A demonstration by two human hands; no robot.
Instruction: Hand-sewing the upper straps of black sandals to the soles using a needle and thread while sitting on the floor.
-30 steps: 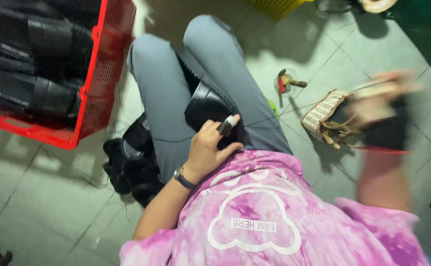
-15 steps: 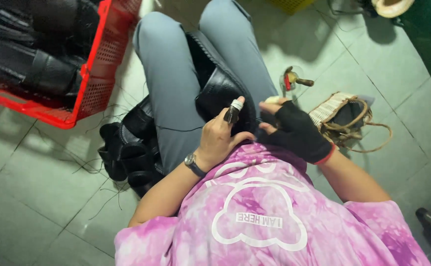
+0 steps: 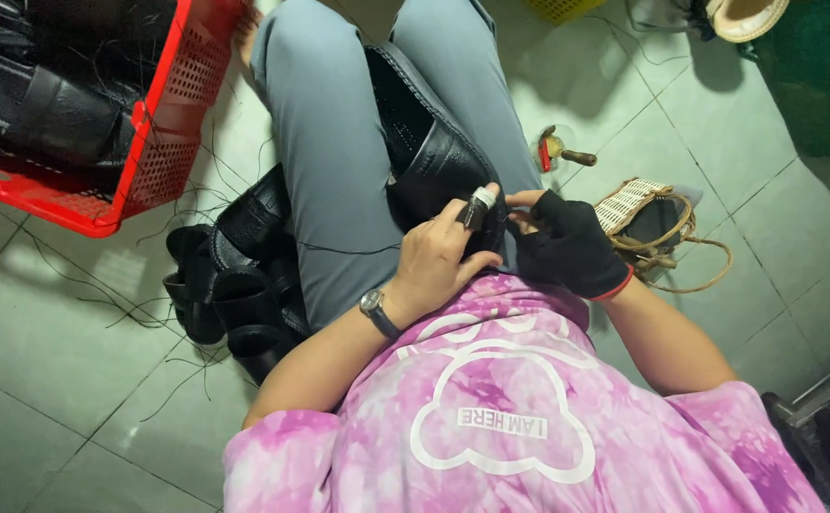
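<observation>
Seated on a tiled floor (image 3: 73,399), looking down at my lap. A black leather shoe (image 3: 434,157) lies lengthwise between my thighs, one end toward me, the other running away along my grey trousers (image 3: 339,171).

My left hand (image 3: 434,261) is bare, a watch (image 3: 377,312) on the wrist. Its fingers are curled closed around the near end of the shoe; one finger wears a pale thimble-like cap (image 3: 481,201) pressed against the leather.

My right hand (image 3: 567,242) wears a black fingerless glove with a red cuff. It sits just beside the left, bare fingertips (image 3: 524,199) touching the same end of the shoe. Fingers bent inward in a pinch; whether they hold anything small I cannot tell.

To my left, on the floor against my thigh, a heap of black shoes (image 3: 235,275), with loose dark threads trailing over the tiles. Beyond it a red plastic crate (image 3: 163,142) holding more black leather pieces. To my right, a small woven basket (image 3: 643,214) with looped handles, and near it a small tool with a wooden handle (image 3: 562,152).
</observation>
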